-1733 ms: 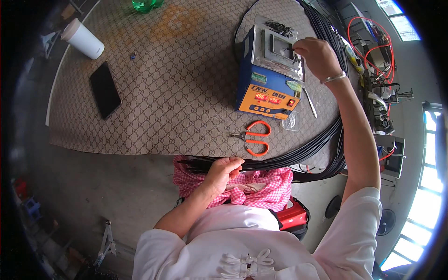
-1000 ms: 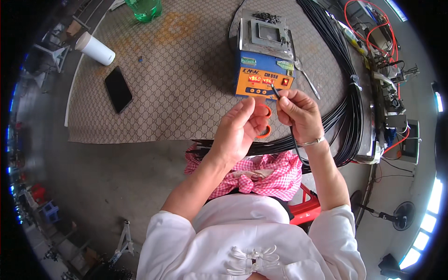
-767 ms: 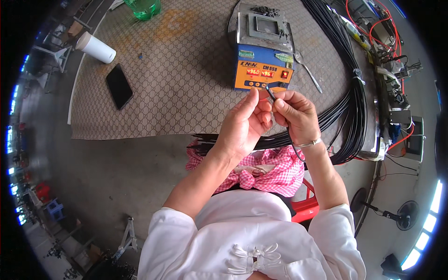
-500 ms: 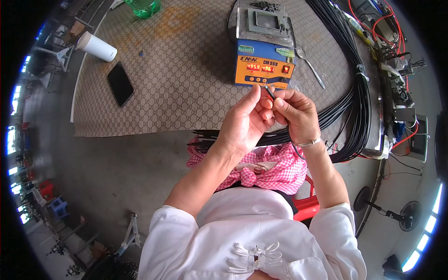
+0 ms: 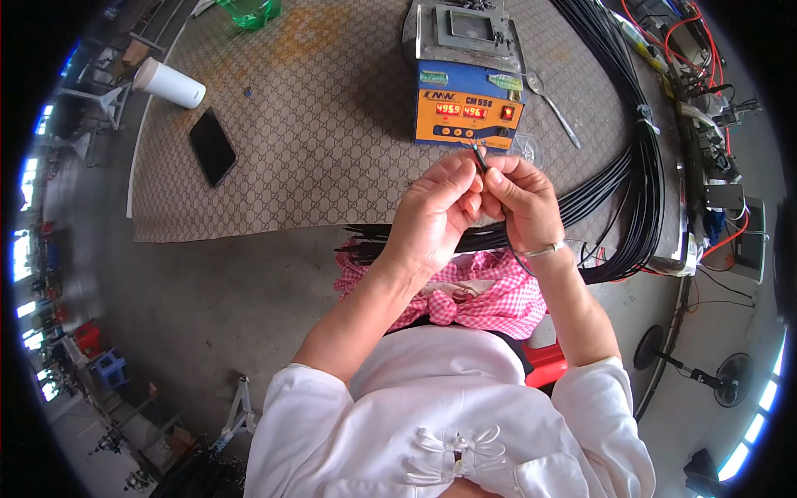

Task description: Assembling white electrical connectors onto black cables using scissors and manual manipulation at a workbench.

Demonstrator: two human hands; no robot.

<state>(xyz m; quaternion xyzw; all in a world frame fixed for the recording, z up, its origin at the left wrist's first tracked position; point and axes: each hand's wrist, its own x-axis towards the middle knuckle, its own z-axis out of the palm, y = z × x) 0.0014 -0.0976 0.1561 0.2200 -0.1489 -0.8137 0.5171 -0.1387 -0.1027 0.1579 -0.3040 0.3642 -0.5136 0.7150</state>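
Observation:
Above the near edge of the table, I hold the end of a thin black cable (image 5: 481,158), with fine bare wire ends showing at its tip. My right hand (image 5: 527,203) pinches the cable between thumb and fingers. Close against it, my left hand (image 5: 436,203) has its thumb and fingertips closed at the cable's end. Just beyond my fingertips stands a blue and orange box-shaped device (image 5: 427,131) with red digital displays. On its top is a metal plate with a square frame (image 5: 471,25).
Bundled black cables (image 5: 643,191) curve along the table's right side and across its near edge. A spoon (image 5: 560,116) lies right of the device. A black phone (image 5: 213,148), a white cup (image 5: 170,83) and a green plastic container (image 5: 251,12) are at the left.
My hands remain together at the cable end, and my left thumb has come in closer to the cable. The view has shifted slightly.

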